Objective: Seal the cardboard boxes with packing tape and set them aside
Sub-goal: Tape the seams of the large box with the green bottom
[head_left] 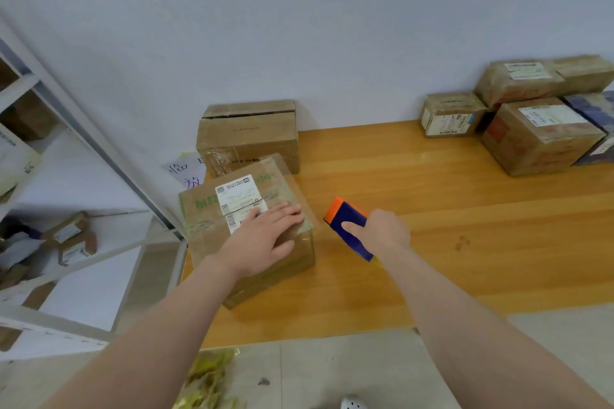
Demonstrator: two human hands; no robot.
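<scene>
A cardboard box [212, 209] with a white shipping label stands at the left end of the wooden table [465, 226]. My left hand [265, 236] lies flat on its top near the right edge, fingers straight. A strip of clear tape [292, 173] runs over the box top and sticks out past its far right corner. My right hand [382, 232] grips a blue and orange tape dispenser [349, 226] just right of the box, above the table.
A second, larger box [247, 136] stands against the wall behind the first. Several boxes [531, 123] are stacked at the table's far right. White metal shelving [66, 209] with small parcels stands at the left. Yellowish wrapping [209, 378] lies on the floor.
</scene>
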